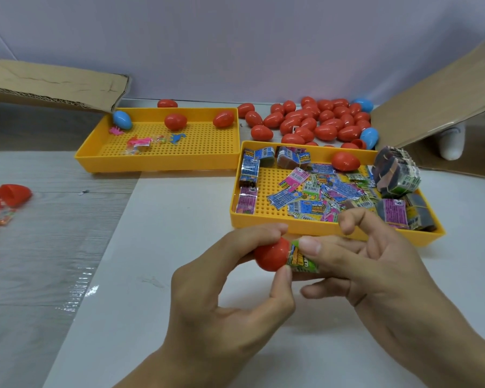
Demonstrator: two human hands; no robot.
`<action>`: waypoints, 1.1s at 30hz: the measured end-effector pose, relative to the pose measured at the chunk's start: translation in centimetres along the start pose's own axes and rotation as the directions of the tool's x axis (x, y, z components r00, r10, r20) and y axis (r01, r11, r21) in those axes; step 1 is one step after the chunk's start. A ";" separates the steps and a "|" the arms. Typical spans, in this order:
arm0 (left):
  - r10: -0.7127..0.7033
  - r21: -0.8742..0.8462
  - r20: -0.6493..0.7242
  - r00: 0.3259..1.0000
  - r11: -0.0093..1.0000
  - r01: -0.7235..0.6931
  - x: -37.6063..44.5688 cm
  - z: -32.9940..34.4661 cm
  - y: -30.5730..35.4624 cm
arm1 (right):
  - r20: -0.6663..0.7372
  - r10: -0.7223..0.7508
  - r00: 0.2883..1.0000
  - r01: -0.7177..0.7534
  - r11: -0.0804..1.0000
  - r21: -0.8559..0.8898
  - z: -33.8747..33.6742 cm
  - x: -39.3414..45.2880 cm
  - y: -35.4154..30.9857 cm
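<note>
Near the front edge of the surface (179, 233), the left hand (230, 298) pinches one smooth red plastic egg shell (270, 254) between thumb and fingers. The right hand (375, 270) pinches one folded green paper leaflet (301, 259) at the mouth of the shell. Two yellow perforated trays stand behind. The left tray (157, 163) holds two red eggs (175, 121) and one blue egg (122, 119). The right tray (333, 229) holds one red egg (345, 161) and many loose leaflets (305, 189), too jumbled to count.
</note>
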State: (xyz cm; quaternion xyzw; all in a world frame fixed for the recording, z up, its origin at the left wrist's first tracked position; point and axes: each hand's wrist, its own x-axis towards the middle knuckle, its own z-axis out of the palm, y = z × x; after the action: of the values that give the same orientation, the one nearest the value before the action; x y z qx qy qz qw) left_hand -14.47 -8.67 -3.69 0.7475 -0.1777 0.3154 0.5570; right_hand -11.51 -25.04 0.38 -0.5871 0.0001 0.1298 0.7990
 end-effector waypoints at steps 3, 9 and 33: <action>-0.008 -0.008 0.001 1.000 1.000 0.008 0.0 -0.1 -0.1 | 0.054 -0.026 0.998 0.029 0.998 -0.052 -0.2 0.1 0.1; -0.014 -0.029 0.004 1.000 0.999 0.014 0.2 -0.1 0.0 | 0.071 0.057 0.996 -0.050 0.994 -0.095 0.0 0.0 -0.1; -0.100 -0.095 -0.037 0.994 0.991 0.096 0.6 -0.5 -0.2 | 0.301 0.261 0.917 -0.289 0.956 0.052 -0.7 0.2 -1.2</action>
State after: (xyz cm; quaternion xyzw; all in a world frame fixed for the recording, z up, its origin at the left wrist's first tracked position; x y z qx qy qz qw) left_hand -14.05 -8.10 -3.35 0.7218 -0.1438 0.2944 0.6096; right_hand -10.92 -26.01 1.26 -0.5170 -0.0286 0.3258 0.7911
